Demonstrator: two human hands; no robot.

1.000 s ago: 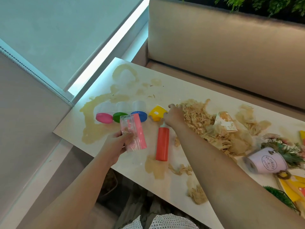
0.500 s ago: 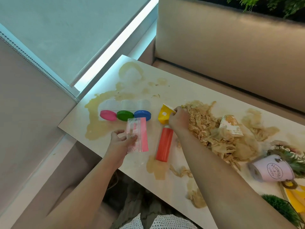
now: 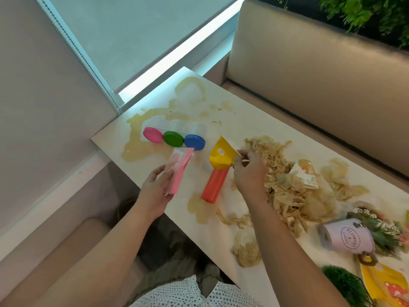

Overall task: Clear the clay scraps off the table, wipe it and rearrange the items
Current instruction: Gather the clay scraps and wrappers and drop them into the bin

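Far left, at 9 o'clock of everything else, a wet tan smear of clay [image 3: 135,149] stains the corner of the white table [image 3: 261,120]. Just at its 3 o'clock lies a row of three clear tubs with pink, green and blue lids [image 3: 173,138].

At 6 o'clock of the tubs, the left hand [image 3: 155,188] grips a pink-and-clear plastic pouch [image 3: 179,168] by its lower end, thumb on one face and fingers curled behind. The pouch points to 1 o'clock.

At 3 o'clock of the pouch, an orange squeeze bottle [image 3: 215,185] lies flat on the table. Over its top end hangs a yellow paper cup [image 3: 221,156], tilted, and the right hand [image 3: 250,172] pinches the cup's rim.

The two hands are apart, with the bottle between them.

The main heap of shredded beige clay scraps [image 3: 285,189] touches the right hand's far side and spreads to 3 o'clock. A crumpled printed paper cup [image 3: 306,176] sits on it. Smaller lumps [image 3: 245,251] lie at 6 o'clock of the heap, near the table's near edge.

Farther right, a lilac tin pot [image 3: 347,237] lies on its side with artificial greenery [image 3: 380,231] spilling from it. At its 5 o'clock lies a yellow card [image 3: 386,285].

A beige upholstered bench [image 3: 321,74] runs along the table's far side.
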